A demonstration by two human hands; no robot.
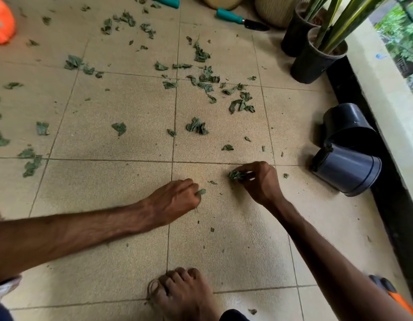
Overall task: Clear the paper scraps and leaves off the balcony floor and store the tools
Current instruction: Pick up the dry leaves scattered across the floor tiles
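Several torn green leaves (197,126) lie scattered over the beige tiled balcony floor (112,126), thickest toward the far middle. My left hand (175,201) is low on the tiles, its fingers curled round a small leaf piece (201,192). My right hand (261,181) pinches a bunch of leaves (236,175) just above the floor. A teal-handled trowel (240,19) lies at the far edge by the pots. A second teal handle (167,1) shows at the top edge.
Two dark empty pots (346,158) lie tipped over at the right by the black kerb. Two black pots with tall green plants (316,54) stand at the far right. An orange bag (1,22) sits far left. My bare foot (184,295) is near the bottom. An orange-handled tool (395,297) lies bottom right.
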